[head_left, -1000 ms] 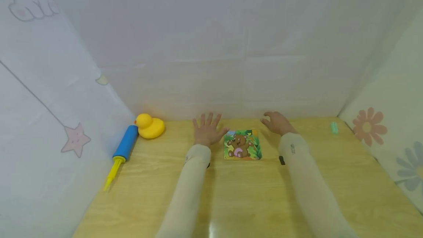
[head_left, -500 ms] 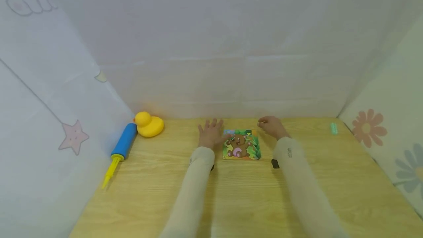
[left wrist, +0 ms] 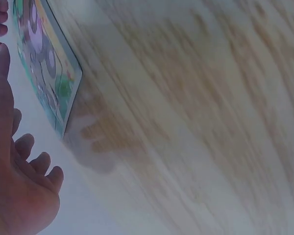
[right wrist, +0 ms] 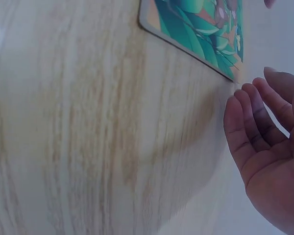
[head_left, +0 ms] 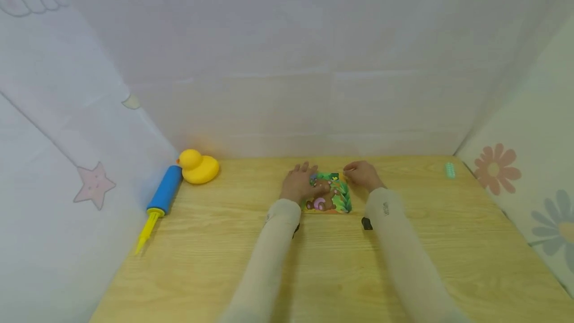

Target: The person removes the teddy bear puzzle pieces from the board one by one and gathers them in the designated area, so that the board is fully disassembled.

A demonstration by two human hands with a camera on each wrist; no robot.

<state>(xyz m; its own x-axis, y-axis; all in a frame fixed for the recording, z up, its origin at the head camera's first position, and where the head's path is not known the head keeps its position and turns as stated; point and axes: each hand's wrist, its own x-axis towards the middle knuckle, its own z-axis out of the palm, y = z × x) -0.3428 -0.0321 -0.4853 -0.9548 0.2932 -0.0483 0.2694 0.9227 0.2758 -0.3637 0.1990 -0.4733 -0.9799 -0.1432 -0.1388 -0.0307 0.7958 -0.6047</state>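
Observation:
A thin square board point(head_left: 342, 202) with a cartoon bear picture lies flat on the wooden table point(head_left: 332, 263). Curved lines like jigsaw seams cross its face in the left wrist view. My left hand point(head_left: 299, 184) is over the board's left part, fingers spread and relaxed, covering some of the bear. In the left wrist view, this hand point(left wrist: 19, 181) shows loosely bent fingers beside the board's edge point(left wrist: 51, 68). At the board's far right corner is my right hand point(head_left: 364, 175), its fingers gently bent. The right wrist view shows these fingertips point(right wrist: 233, 103) near the corner, with nothing between them and the thumb.
A yellow rubber duck point(head_left: 200, 167) stands at the back left. Beside it lies a blue and yellow hand pump point(head_left: 163, 193). A small mint-green piece point(head_left: 450, 170) is at the back right. Printed white sheets point(head_left: 287, 64) wall the table at the back and sides.
My left hand has moved right, from beside the board to over its left part. The right hand has come in leftward and lower to the board's far right corner, its fingers bending more.

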